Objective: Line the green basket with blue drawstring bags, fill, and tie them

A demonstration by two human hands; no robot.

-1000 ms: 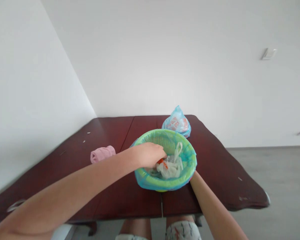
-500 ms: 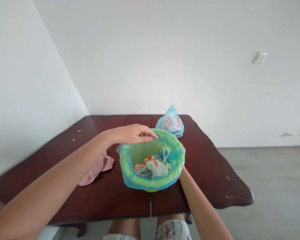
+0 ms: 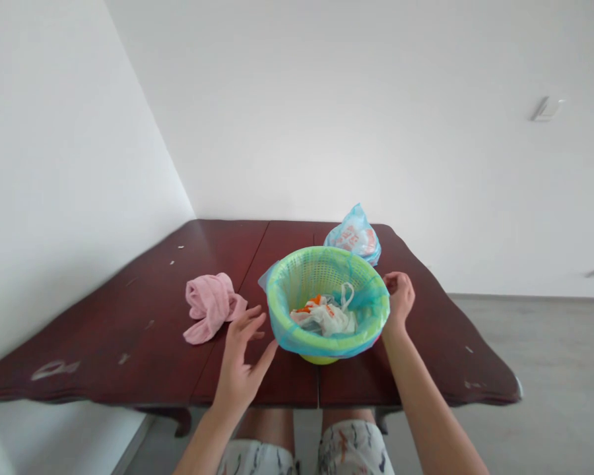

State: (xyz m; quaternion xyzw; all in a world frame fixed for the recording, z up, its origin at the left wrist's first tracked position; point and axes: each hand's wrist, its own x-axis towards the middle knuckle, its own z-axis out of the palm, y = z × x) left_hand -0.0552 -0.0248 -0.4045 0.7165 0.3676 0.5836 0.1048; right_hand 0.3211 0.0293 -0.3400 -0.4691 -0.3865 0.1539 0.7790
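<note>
A green plastic basket (image 3: 277, 310) stands on the table, lined with a thin blue plastic bag (image 3: 376, 300) folded over its rim. Inside lie crumpled white plastic bags (image 3: 329, 318) with orange print. My left hand (image 3: 245, 353) is at the basket's lower left, fingers spread and holding nothing; its thumb is close to the liner, and I cannot tell whether it touches. At the right side of the rim is my right hand (image 3: 400, 295), its fingers curled in. Whatever those fingers may hold is hidden.
A pink cloth (image 3: 212, 307) lies bunched left of the basket. Behind it, a filled blue plastic bag (image 3: 355, 236) sits near the wall. The dark red table (image 3: 138, 330) has small white scraps and worn patches. A wall switch (image 3: 548, 109) is at the upper right.
My left hand has come down from above the basket's far rim to its lower left side. My right hand, mostly hidden behind the basket before, now shows at its right.
</note>
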